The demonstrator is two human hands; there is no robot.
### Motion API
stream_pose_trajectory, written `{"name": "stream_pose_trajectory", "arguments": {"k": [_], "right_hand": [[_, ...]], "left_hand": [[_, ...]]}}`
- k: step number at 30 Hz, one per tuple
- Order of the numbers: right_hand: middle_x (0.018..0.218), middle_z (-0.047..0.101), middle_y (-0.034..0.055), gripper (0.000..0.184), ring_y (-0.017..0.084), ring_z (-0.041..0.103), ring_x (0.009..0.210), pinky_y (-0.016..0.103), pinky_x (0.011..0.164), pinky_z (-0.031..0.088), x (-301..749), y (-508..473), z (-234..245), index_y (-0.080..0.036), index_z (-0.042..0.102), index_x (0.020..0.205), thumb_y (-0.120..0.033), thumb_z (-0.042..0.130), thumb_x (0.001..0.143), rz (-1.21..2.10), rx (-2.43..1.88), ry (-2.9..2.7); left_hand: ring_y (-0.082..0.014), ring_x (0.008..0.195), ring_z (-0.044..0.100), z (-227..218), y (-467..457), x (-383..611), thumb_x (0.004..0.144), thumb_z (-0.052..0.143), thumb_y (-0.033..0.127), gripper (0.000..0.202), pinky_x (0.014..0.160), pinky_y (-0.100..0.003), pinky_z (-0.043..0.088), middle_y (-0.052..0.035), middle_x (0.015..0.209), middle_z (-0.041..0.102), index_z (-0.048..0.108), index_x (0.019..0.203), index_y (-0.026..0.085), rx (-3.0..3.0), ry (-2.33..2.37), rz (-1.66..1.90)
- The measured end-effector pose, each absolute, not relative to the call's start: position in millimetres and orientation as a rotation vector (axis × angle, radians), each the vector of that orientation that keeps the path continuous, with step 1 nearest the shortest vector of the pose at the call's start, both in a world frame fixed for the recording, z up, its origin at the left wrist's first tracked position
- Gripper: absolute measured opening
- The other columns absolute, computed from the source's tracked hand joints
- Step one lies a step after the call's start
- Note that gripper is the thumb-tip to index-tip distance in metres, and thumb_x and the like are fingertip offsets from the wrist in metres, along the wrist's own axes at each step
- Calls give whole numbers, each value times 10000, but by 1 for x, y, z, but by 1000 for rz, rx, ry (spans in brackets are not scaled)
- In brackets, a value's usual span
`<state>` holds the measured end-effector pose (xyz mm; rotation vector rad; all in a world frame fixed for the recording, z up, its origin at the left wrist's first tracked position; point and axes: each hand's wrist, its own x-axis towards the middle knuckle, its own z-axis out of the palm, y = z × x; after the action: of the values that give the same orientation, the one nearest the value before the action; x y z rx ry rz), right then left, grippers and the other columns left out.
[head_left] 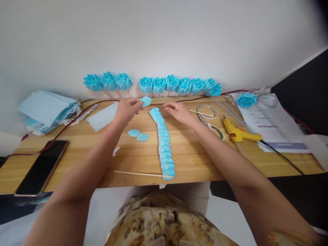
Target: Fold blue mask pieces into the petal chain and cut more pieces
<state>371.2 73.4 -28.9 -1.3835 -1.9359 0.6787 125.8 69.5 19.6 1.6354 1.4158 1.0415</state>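
My left hand (pixel 127 110) pinches a small folded blue petal (pixel 146 100) just above the far end of a long strip of overlapped blue petals (pixel 163 143) that runs down the wooden table (pixel 194 153). My right hand (pixel 179 112) rests beside the strip's far end, fingers curled toward it and touching the table; whether it grips anything is unclear. Two loose blue petals (pixel 138 135) lie left of the strip. A thin wooden stick (pixel 140 174) lies at the strip's near end.
A row of finished blue paper flowers (pixel 153 84) leans on the wall. A yellow glue gun (pixel 239 132), scissors (pixel 214 126), a tape ring (pixel 207 111) and papers (pixel 266 123) lie right. A phone (pixel 41 167), blue masks (pixel 48 109) and a red cable (pixel 64 128) lie left.
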Motion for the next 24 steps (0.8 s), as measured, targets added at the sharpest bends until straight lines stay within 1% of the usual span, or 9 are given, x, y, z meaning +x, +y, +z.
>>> {"name": "stream_pose_trajectory", "arguments": {"k": [2, 6, 9, 11, 13, 16, 19, 24], "right_hand": [[1056, 772, 99, 295, 227, 686, 942, 344, 858, 489, 361, 82, -31, -125, 748, 1083, -249, 552, 901, 651, -1388, -1972], [897, 765, 74, 286, 208, 654, 810, 329, 784, 471, 345, 97, -38, -134, 763, 1016, -305, 561, 904, 616, -1391, -1959], [756, 718, 37, 274, 174, 600, 692, 294, 679, 440, 339, 102, -46, -149, 757, 939, -355, 588, 876, 710, -1367, -1908], [711, 684, 18, 224, 153, 566, 647, 274, 630, 416, 336, 102, -50, -148, 738, 883, -328, 616, 829, 808, -1345, -1834], [696, 658, 6, 176, 136, 538, 618, 263, 598, 401, 336, 100, -53, -148, 711, 837, -297, 635, 781, 913, -1315, -1737], [713, 643, -6, 211, 116, 513, 592, 257, 578, 402, 339, 93, -51, -157, 689, 852, -342, 679, 752, 1110, -1191, -1608], [753, 652, -11, 266, 109, 526, 621, 256, 612, 430, 340, 83, -41, -175, 681, 874, -400, 729, 741, 1260, -1021, -1545], [788, 662, -9, 245, 120, 569, 698, 266, 685, 464, 330, 70, -28, -186, 685, 864, -392, 751, 749, 1309, -909, -1547]], "left_hand": [[-89, 487, 433, 13, 71, 124, 728, 612, 366, 232, 486, -220, 318, 4, 538, 573, 658, 650, 153, 1620, 1441, 1026], [-89, 469, 413, 5, 74, 120, 743, 606, 388, 258, 485, -230, 308, 7, 527, 558, 682, 681, 149, 1581, 1473, 1022], [-87, 458, 394, 2, 74, 120, 748, 617, 407, 279, 480, -235, 293, 13, 514, 540, 704, 715, 144, 1561, 1470, 1008], [-88, 456, 393, 1, 73, 120, 745, 621, 401, 275, 484, -238, 296, 16, 506, 529, 709, 716, 142, 1540, 1488, 991], [-91, 461, 404, -1, 72, 121, 740, 616, 381, 256, 492, -241, 303, 18, 505, 527, 705, 703, 143, 1517, 1512, 987], [-88, 468, 408, -5, 72, 122, 728, 610, 362, 237, 500, -240, 301, 25, 497, 510, 690, 669, 147, 1503, 1495, 1015], [-81, 464, 388, -10, 72, 121, 723, 621, 397, 264, 497, -238, 295, 34, 486, 483, 689, 666, 148, 1492, 1439, 1045], [-72, 462, 373, -16, 71, 121, 714, 645, 434, 296, 478, -229, 282, 38, 497, 478, 686, 692, 142, 1448, 1359, 1067]]}}
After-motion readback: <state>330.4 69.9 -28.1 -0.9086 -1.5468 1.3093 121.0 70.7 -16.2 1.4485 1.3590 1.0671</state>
